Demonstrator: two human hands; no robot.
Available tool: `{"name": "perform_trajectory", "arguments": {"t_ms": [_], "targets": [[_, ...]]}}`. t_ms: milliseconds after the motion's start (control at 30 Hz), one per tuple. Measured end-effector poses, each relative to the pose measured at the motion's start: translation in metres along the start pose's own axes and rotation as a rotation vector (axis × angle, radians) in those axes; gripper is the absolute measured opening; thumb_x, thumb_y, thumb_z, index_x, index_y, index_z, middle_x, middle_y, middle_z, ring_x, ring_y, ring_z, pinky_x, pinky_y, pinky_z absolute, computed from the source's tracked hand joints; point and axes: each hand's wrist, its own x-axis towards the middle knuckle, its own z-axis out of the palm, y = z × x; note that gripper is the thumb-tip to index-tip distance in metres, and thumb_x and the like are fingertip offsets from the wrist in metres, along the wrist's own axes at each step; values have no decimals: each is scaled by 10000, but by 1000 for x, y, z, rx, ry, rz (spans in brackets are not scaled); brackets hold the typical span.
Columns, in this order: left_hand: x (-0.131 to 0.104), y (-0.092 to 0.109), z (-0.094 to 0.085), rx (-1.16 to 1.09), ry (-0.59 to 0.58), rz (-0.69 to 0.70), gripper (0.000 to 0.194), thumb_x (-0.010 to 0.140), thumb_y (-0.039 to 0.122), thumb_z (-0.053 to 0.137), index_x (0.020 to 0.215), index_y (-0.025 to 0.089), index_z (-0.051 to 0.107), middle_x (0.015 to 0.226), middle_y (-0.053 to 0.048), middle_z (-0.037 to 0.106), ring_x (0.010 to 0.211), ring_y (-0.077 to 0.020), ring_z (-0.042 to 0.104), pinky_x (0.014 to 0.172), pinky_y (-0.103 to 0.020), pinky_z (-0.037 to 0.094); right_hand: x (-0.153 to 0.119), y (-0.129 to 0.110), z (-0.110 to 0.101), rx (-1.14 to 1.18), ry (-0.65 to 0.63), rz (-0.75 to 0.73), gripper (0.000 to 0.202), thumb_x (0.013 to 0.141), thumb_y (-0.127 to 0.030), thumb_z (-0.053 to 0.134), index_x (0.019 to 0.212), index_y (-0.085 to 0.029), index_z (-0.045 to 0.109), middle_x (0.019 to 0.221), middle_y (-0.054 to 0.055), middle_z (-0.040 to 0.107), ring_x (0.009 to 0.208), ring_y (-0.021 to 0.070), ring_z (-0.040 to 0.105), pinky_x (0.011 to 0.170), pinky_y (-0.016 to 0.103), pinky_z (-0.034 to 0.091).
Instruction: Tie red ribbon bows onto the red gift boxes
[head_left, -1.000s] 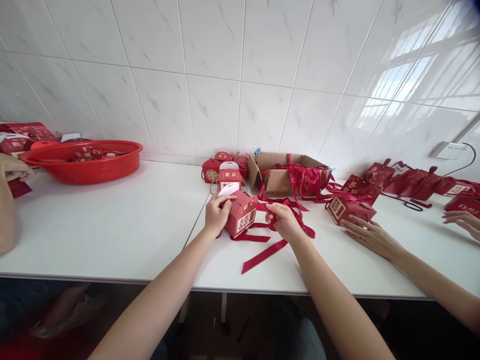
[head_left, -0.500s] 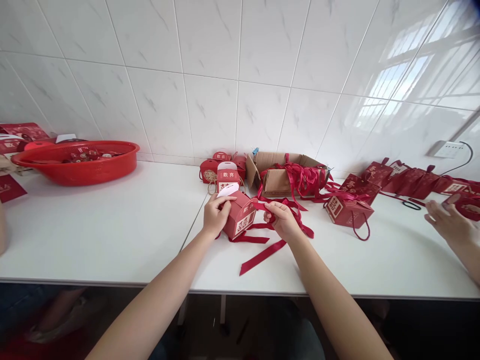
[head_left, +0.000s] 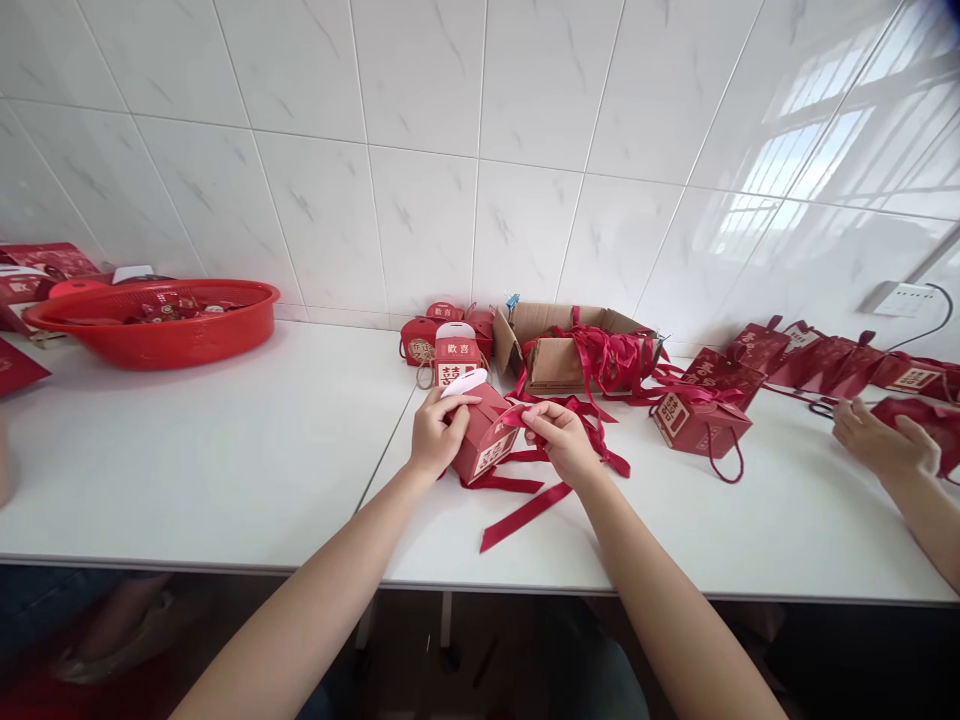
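Note:
A small red gift box [head_left: 478, 440] with a white double-happiness label on its side rests on the white table in front of me. My left hand [head_left: 440, 432] grips it from the left, fingers over the top beside a raised white-lined flap [head_left: 465, 382]. At the box's right top edge, my right hand [head_left: 559, 435] pinches a red satin ribbon [head_left: 513, 416] against or close to the flap there; contact is hard to make out. More loose ribbon [head_left: 525, 517] trails over the table below and behind my right hand.
Behind stands a cardboard carton [head_left: 551, 365] heaped with ribbons, beside several finished-looking red boxes [head_left: 456, 350]. A ribbon-tied box [head_left: 701, 420] sits to the right, near another person's hand [head_left: 889, 440]. At left is a red plastic basin [head_left: 180, 340] holding small wrapped items.
My right hand has brought the ribbon slightly left, and the box's right flap has tipped down over part of the label. The other person's hand at right has shifted left.

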Motion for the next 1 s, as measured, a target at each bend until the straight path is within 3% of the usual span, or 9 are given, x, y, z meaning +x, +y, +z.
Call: {"name": "perform_trajectory", "arguments": {"t_ms": [133, 333, 533, 767, 1000], "targets": [[-1, 2, 0, -13, -13, 20, 258, 807, 215, 480, 872, 215, 729, 1028, -40, 626, 976, -199, 600, 867, -315, 487, -1, 0, 1, -75, 68, -78, 177, 706, -366, 740, 670, -219, 648, 651, -18, 570, 607, 106, 493, 579, 250, 392], [-3, 6, 1, -9, -41, 41, 262, 816, 225, 476, 882, 213, 729, 1053, -48, 620, 978, -202, 602, 870, -323, 489, -4, -2, 0, -137, 103, -161, 172, 705, -345, 742, 637, -224, 640, 1048, 28, 612, 850, 160, 566, 635, 268, 420], [-4, 8, 1, -15, -90, 80, 277, 819, 241, 464, 894, 210, 729, 1044, -59, 620, 977, -207, 599, 851, -327, 497, -7, -5, 2, -59, -46, -164, 160, 750, -352, 704, 680, -232, 625, 819, 19, 665, 678, 136, 557, 565, 262, 407], [-3, 7, 2, -8, -89, 106, 274, 823, 231, 463, 893, 216, 728, 1049, -52, 622, 990, -207, 600, 856, -326, 493, -8, -7, 1, -132, -75, -189, 179, 758, -352, 694, 672, -221, 609, 866, 33, 678, 726, 152, 588, 562, 260, 423], [-6, 10, 0, 0, -123, 140, 283, 822, 221, 455, 907, 215, 726, 1069, -61, 611, 985, -206, 603, 878, -333, 491, -10, -6, -3, -108, -110, -259, 151, 732, -295, 727, 655, -232, 614, 883, 40, 702, 818, 191, 631, 696, 332, 492]]}}
